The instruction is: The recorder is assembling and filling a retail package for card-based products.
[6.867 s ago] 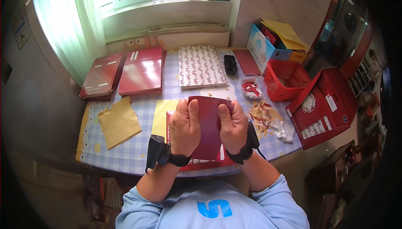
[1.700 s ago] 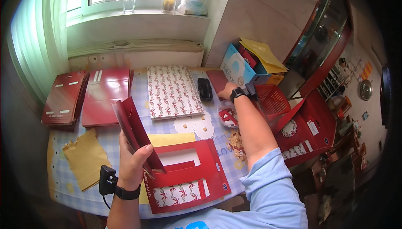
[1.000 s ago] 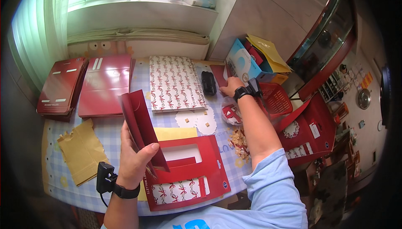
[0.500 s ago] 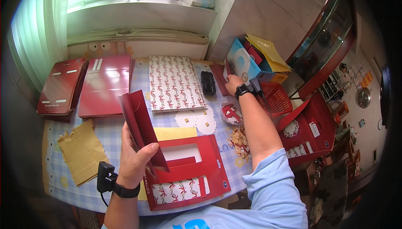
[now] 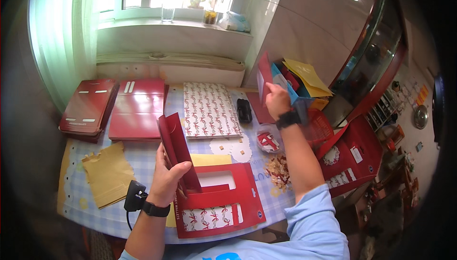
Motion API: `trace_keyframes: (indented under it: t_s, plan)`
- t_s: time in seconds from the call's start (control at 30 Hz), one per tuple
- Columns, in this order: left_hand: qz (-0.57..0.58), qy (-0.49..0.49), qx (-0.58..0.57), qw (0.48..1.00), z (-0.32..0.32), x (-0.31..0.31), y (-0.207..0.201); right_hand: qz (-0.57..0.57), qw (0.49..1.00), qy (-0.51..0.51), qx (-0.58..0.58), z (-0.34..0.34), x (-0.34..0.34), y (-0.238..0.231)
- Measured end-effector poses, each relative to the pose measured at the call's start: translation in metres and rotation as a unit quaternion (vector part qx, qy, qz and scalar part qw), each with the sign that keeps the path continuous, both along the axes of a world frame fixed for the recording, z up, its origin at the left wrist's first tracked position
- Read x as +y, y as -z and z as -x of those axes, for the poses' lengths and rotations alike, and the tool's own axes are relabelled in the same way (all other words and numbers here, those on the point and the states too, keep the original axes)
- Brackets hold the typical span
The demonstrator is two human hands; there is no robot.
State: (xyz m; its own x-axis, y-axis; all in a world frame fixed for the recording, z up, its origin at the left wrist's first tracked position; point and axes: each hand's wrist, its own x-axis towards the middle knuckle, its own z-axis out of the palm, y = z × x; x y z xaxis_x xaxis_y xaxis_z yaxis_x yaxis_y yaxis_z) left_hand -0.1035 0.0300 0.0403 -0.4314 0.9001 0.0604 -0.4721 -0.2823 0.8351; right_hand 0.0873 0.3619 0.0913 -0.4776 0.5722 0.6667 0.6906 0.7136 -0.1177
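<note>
My left hand (image 5: 167, 180) is wrapped round a folded dark red card (image 5: 178, 150), held upright with its flaps apart. Below it lies a flat red packaging card (image 5: 250, 184) with cut-out windows, one showing patterned paper. At the back right, my right hand (image 5: 277, 103) pinches a thin red and pale card (image 5: 264, 74), raised beside a blue box (image 5: 296, 93). Another dark red card (image 5: 257, 108) lies flat on the table, close to that hand. Between the box and my right forearm, a red plastic basket (image 5: 320, 126) is partly hidden.
Stacked red cards (image 5: 88, 105) and folded red cards (image 5: 138, 105) lie at the back left, next to patterned paper (image 5: 209, 110). A black case (image 5: 244, 111), a clear tub (image 5: 268, 141), paper scraps (image 5: 278, 172) and torn brown paper (image 5: 109, 174) lie around. A red folder (image 5: 354, 150) stands right.
My right hand has lifted the thin card up beside the blue box. My left hand still holds the folded card. The whole view has shifted, showing more of the window.
</note>
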Motion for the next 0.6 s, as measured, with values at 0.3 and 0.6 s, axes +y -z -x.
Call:
trace_keyframes:
  t_s: [0.3, 0.6]
  plan:
    - [0.027, -0.056, 0.054, 0.997, 0.000, 0.008, 0.022, 0.446, 0.731, -0.291, 0.426, -0.018, -0.217, -0.017]
    - [-0.037, 0.000, -0.005, 0.999, -0.020, -0.005, -0.004, 0.329, 0.872, -0.227, 0.282, -0.005, -0.265, 0.030]
